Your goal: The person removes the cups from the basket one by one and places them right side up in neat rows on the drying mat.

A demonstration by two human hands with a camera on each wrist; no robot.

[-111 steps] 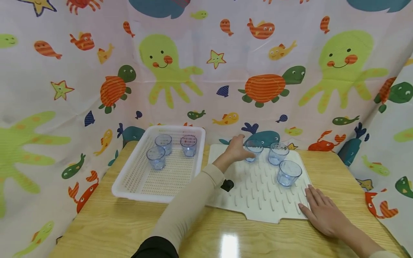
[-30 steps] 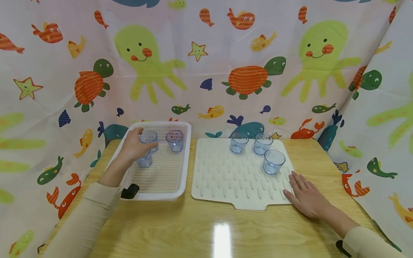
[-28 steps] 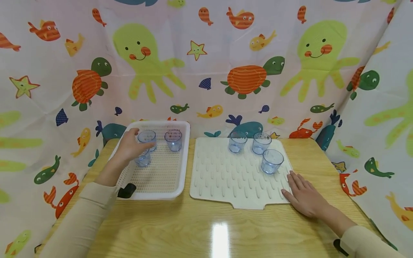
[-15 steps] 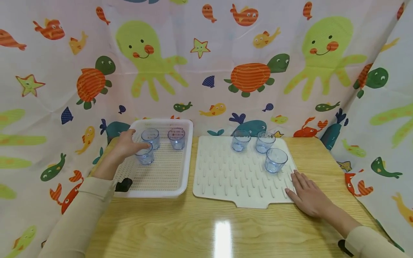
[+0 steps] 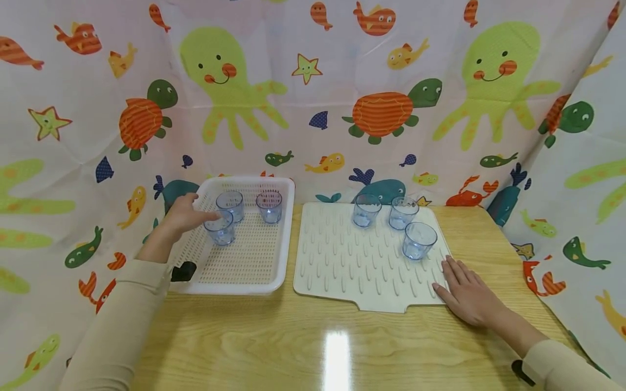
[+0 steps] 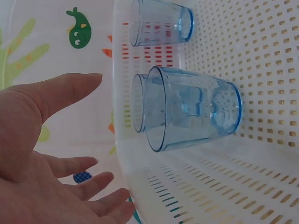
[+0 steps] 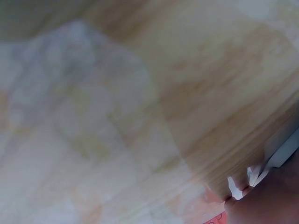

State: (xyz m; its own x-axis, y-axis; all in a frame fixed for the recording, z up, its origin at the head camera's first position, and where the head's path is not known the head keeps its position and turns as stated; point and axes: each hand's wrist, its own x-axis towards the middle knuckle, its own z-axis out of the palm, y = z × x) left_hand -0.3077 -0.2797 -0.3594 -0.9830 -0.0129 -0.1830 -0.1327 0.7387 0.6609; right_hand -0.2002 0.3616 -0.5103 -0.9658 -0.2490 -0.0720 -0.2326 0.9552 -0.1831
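My left hand [image 5: 183,214] is over the left side of a white perforated basket [image 5: 289,239], thumb and fingers spread, holding nothing. Closest to it is the near clear blue glass [image 5: 222,234]; in the left wrist view a gap separates the open fingers from that glass [image 6: 196,112]. Two more glasses stand upright behind it, one at back left [image 5: 233,203] and one at back right [image 5: 270,209]. My right hand [image 5: 471,298] lies flat, fingertips on the right edge of a cream ridged drying board [image 5: 337,260]. Only part of this hand [image 7: 266,200] shows in the blurred right wrist view.
Three similar glasses stand upright on the board's right half: back left [image 5: 367,212], back right [image 5: 403,213] and nearer [image 5: 419,241]. Basket and board sit side by side on a wooden table [image 5: 254,342]. A sea-animal curtain [image 5: 323,130] encloses the back and sides.
My left hand has gone from the back-left glass on the board to the basket. Over the last second it has drawn leftward off the glasses there. The right hand stays put.
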